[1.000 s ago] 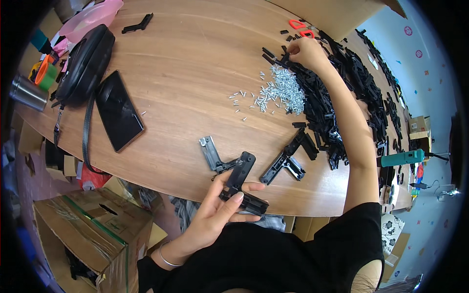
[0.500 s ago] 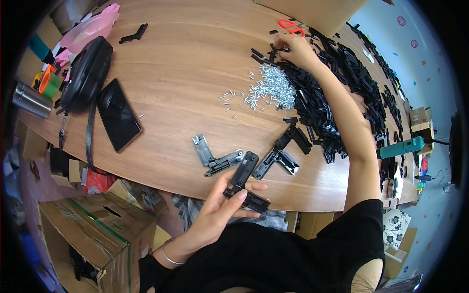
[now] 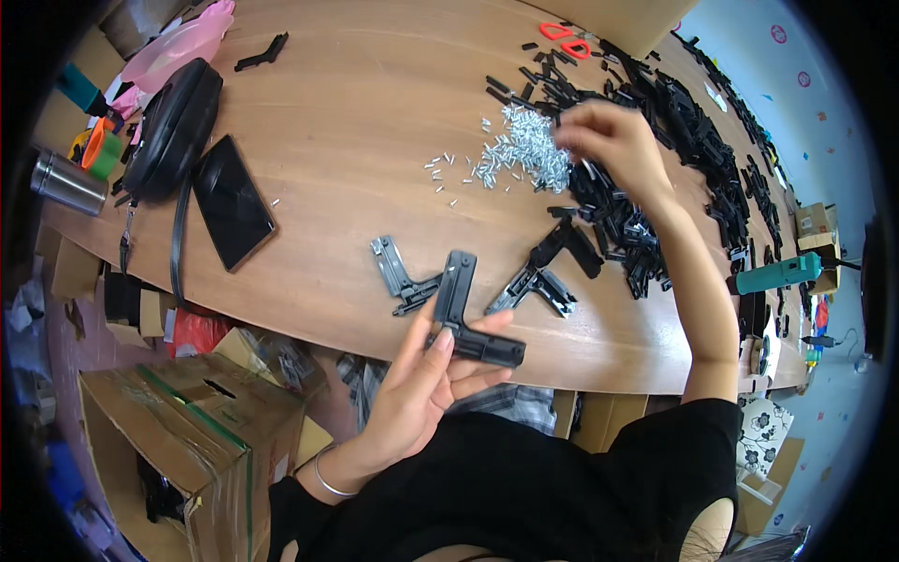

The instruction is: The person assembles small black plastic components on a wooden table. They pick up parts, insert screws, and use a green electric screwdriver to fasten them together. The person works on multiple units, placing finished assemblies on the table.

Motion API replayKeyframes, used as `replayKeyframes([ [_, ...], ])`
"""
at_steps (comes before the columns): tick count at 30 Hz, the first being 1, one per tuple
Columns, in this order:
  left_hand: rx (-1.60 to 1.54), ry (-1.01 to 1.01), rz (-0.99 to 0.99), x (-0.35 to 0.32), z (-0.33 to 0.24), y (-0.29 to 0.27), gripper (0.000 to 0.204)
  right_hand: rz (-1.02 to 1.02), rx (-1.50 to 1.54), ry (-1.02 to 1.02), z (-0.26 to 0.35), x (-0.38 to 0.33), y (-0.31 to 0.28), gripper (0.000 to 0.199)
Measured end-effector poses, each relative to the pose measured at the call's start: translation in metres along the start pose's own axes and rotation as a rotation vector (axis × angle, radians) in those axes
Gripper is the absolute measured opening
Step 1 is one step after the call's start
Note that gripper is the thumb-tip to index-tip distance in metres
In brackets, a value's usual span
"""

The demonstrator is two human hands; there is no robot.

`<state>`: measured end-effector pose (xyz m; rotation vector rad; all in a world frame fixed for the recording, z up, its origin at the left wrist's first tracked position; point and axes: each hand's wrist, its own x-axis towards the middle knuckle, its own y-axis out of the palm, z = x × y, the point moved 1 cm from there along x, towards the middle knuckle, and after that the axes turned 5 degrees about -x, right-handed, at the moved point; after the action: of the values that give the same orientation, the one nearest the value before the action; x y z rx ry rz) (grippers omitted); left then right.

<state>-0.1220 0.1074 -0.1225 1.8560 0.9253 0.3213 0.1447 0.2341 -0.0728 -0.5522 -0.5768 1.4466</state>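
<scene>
My left hand (image 3: 426, 384) holds a black L-shaped plastic bracket (image 3: 465, 314) at the table's near edge. My right hand (image 3: 613, 140) hovers over the heap of small silver pins (image 3: 520, 155), fingers pinched together; whether a pin sits between them I cannot tell. Two similar assembled brackets lie on the wood: one grey-black bracket (image 3: 401, 276) left of the held one, another bracket (image 3: 548, 272) to its right. A long pile of black plastic parts (image 3: 674, 131) runs along the right side of the table.
A dark phone (image 3: 232, 201), a black pouch with strap (image 3: 173, 131), a steel cup (image 3: 64, 183) and a pink container (image 3: 178, 47) sit at the left. Red scissors (image 3: 565, 37) lie far back. A teal tool (image 3: 777, 274) rests at right. An open cardboard box (image 3: 178, 440) stands below the table.
My right hand has drawn back from the far black parts pile to above the silver pins. My left hand still grips the bracket, turned slightly.
</scene>
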Motion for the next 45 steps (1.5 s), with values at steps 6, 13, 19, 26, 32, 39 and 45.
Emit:
replayKeyframes([
  [6, -0.096, 0.030, 0.036, 0.010, 0.022, 0.007, 0.050, 0.073, 0.008, -0.301, 0.041, -0.135, 0.046, 0.016],
  [13, -0.024, -0.005, 0.133, 0.005, 0.032, 0.015, 0.053, -0.242, -0.295, -0.537, 0.048, -0.180, 0.065, 0.032],
  [19, 0.162, 0.061, 0.209, -0.003, 0.040, 0.018, 0.060, -0.255, -0.305, -0.539, 0.049, -0.193, 0.063, 0.030],
  [26, 0.896, 0.418, 0.290, -0.011, 0.037, 0.017, 0.057, -0.237, -0.005, -0.404, 0.054, -0.203, 0.069, 0.022],
  [32, 1.006, 0.427, 0.314, -0.015, 0.037, 0.017, 0.051, 0.068, 0.740, -0.086, 0.036, -0.207, 0.077, 0.073],
  [39, 0.464, 0.196, 0.192, -0.021, 0.033, 0.024, 0.047, 0.122, 1.291, 0.423, 0.041, -0.207, 0.072, 0.038],
  [45, 0.866, 0.372, 0.417, -0.018, 0.021, 0.027, 0.046, 0.609, 1.481, 0.406, 0.033, -0.206, 0.077, 0.018],
])
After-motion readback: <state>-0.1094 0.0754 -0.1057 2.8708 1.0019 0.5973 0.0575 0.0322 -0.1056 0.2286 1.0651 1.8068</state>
